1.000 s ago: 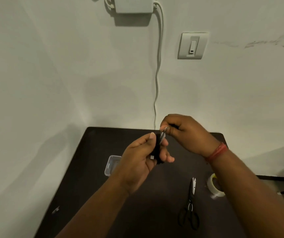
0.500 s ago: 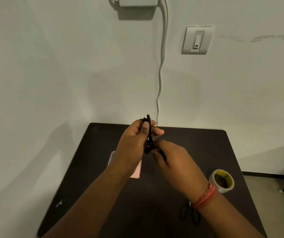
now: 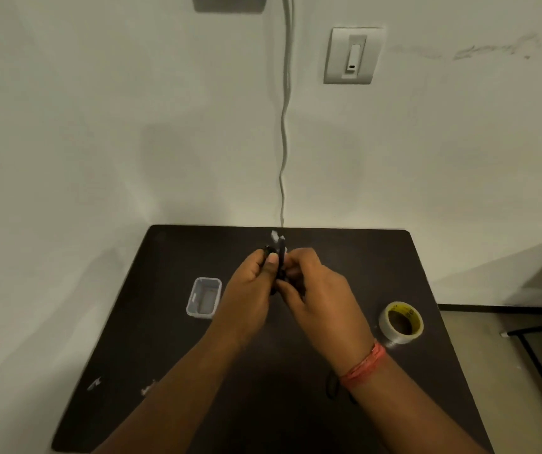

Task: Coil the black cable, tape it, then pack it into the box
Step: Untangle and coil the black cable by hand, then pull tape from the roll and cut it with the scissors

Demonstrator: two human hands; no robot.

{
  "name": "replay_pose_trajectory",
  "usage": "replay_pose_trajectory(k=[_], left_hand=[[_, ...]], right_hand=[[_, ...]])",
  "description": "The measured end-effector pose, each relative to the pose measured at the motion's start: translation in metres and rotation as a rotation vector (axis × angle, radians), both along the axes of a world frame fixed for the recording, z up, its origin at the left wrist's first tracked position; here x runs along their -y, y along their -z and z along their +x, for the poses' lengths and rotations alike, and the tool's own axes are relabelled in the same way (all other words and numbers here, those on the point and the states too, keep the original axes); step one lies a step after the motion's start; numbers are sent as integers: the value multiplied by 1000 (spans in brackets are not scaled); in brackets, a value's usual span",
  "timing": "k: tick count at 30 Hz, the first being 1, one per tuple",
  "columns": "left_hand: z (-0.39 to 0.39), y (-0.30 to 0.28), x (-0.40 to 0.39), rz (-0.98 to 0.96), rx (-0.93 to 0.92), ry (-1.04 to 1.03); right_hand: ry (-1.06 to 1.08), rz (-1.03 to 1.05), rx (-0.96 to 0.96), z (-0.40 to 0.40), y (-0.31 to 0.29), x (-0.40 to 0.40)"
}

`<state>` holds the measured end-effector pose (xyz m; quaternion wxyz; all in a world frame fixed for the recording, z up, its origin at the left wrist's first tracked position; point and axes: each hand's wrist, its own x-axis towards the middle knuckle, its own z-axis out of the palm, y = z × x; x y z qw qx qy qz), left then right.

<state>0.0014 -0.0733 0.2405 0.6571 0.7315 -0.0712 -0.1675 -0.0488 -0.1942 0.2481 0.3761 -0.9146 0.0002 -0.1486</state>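
Note:
Above the middle of the dark table (image 3: 165, 371), my left hand (image 3: 250, 290) and my right hand (image 3: 318, 290) press together around the coiled black cable (image 3: 281, 257). Only a thin edge of the bundle and a pale plug tip stick up between my fingers; the rest is hidden. A small clear plastic box (image 3: 204, 297) stands open on the table just left of my left hand. The roll of clear tape (image 3: 400, 322) with a yellow core lies to the right of my right wrist.
Black scissors (image 3: 332, 386) lie under my right forearm, mostly hidden. A white wall cable (image 3: 284, 142) runs down to the table's back edge, beside a wall switch (image 3: 351, 55). The table's right edge drops to the floor, where a dark frame (image 3: 541, 348) stands.
My right hand came down from above the coil to its right side, and both hands closed in on it. The view tilted down, and the clear box and the tape roll came fully into sight.

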Motion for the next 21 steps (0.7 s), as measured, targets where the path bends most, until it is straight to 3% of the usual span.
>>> replay_pose_trajectory(k=[5, 11, 14, 18, 21], left_hand=[[-10, 27, -4, 179, -65, 9], [-31, 52, -4, 215, -264, 10], [-41, 63, -6, 177, -348, -60], [-51, 76, -10, 142, -458, -144], [-54, 85, -12, 110, -512, -222]], right_hand=[[-61, -243, -17, -1, 19, 15], [-141, 12, -192, -11, 63, 35], [-36, 112, -343, -20, 110, 60], [116, 118, -702, -39, 190, 107], [259, 60, -768, -56, 231, 139]])
